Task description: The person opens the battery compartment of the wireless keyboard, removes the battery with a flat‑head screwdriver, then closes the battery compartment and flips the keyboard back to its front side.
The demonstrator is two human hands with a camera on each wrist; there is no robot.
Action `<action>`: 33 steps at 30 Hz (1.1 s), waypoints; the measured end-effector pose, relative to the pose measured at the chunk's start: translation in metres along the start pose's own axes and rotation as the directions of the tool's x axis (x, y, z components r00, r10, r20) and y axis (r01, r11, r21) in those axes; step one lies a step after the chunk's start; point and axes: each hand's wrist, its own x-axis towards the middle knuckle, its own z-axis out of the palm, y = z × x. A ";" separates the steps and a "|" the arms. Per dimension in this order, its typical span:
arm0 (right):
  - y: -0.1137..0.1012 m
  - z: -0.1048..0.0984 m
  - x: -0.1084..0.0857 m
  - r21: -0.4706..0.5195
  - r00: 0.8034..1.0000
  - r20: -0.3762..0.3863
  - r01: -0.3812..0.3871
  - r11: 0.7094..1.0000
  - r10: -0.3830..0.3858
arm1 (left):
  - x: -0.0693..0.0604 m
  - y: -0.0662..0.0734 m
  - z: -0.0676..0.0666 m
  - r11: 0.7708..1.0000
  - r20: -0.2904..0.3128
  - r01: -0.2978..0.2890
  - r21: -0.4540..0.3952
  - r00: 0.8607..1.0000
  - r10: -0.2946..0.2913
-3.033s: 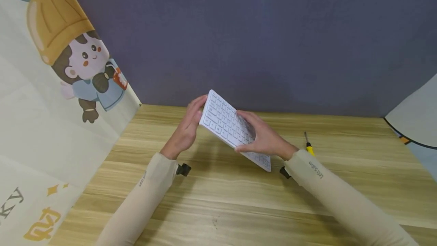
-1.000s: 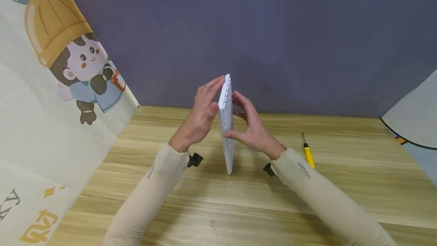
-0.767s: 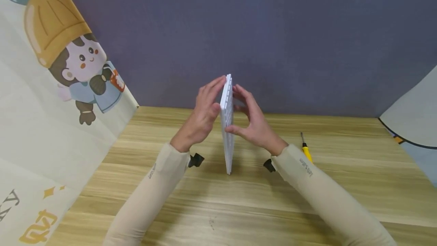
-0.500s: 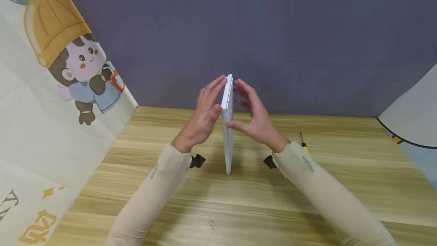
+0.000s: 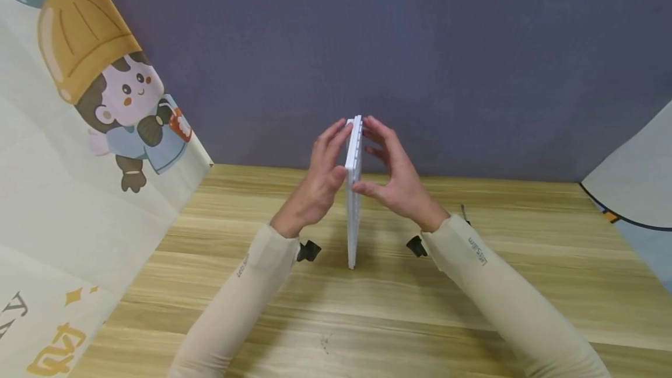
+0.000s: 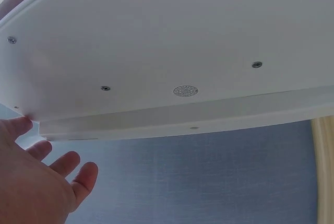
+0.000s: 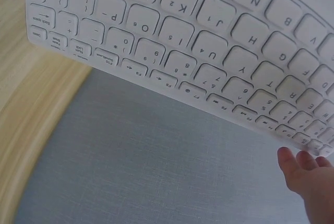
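A white computer keyboard (image 5: 353, 203) stands steeply upright between both hands, nearly edge-on in the head view. Its keys (image 7: 180, 31) face the right hand, and its screwed back (image 6: 156, 41) faces the left. My left hand (image 5: 317, 185) holds the upper end, thumb at the near edge and fingers toward the far edge. On the key side, my right hand (image 5: 401, 182) spans the width, with its thumb on the near edge and its fingertips by the far one. Whether the keyboard's lower end rests on the table cannot be told.
The wooden table (image 5: 294, 319) ends at a dark blue-grey panel (image 5: 420, 63). A screwdriver (image 5: 464, 213) lies to the right, mostly hidden by the right sleeve. A white cloth with a cartoon figure (image 5: 131, 92) hangs at left. Black wrist cameras (image 5: 310, 251) sit below both wrists.
Over three seconds the keyboard has turned from slanted, keys up, to upright and edge-on. Lately the right hand has slid up along it, and the right sleeve has covered the screwdriver's yellow handle.
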 end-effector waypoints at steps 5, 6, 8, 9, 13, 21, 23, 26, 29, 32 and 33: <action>-0.001 -0.001 0.000 -0.002 1.000 -0.001 0.002 1.000 -0.002 | 0.001 -0.002 0.003 1.000 -0.009 -0.017 -0.001 1.000 0.017; -0.001 -0.002 0.000 -0.003 1.000 -0.003 0.002 1.000 -0.002 | 0.001 -0.002 0.004 1.000 -0.010 -0.016 -0.002 1.000 0.016; -0.001 -0.002 0.001 -0.007 1.000 -0.006 0.003 1.000 -0.003 | 0.001 -0.002 0.005 1.000 -0.013 -0.017 -0.003 1.000 0.017; -0.001 -0.003 0.001 -0.009 1.000 -0.008 0.004 1.000 -0.004 | 0.001 -0.002 0.006 1.000 -0.012 -0.017 -0.006 1.000 0.017; -0.002 -0.004 0.002 -0.013 1.000 -0.014 0.006 1.000 -0.006 | 0.000 -0.003 0.008 1.000 -0.009 -0.006 -0.008 1.000 0.006; -0.003 -0.007 0.002 -0.022 1.000 -0.019 0.020 1.000 -0.021 | -0.004 -0.008 0.015 0.999 0.023 0.043 -0.022 0.999 -0.042; -0.004 -0.009 0.002 -0.027 1.000 -0.018 0.024 0.999 -0.024 | -0.005 -0.009 0.018 0.999 0.030 0.049 -0.016 0.998 -0.049; -0.004 -0.012 0.001 -0.042 0.999 -0.012 0.034 0.999 -0.035 | -0.006 -0.010 0.021 0.998 0.041 0.055 -0.003 0.998 -0.055; -0.005 -0.016 0.000 -0.058 0.999 -0.008 0.044 0.997 -0.044 | -0.007 -0.011 0.024 0.998 0.059 0.064 0.004 0.996 -0.064; -0.005 -0.019 -0.001 -0.067 0.999 -0.006 0.041 0.997 -0.042 | -0.007 -0.012 0.028 0.997 0.077 0.074 0.002 0.994 -0.074; -0.005 -0.020 -0.001 -0.069 0.999 -0.004 0.037 0.997 -0.038 | -0.008 -0.013 0.029 0.997 0.083 0.080 0.000 0.993 -0.080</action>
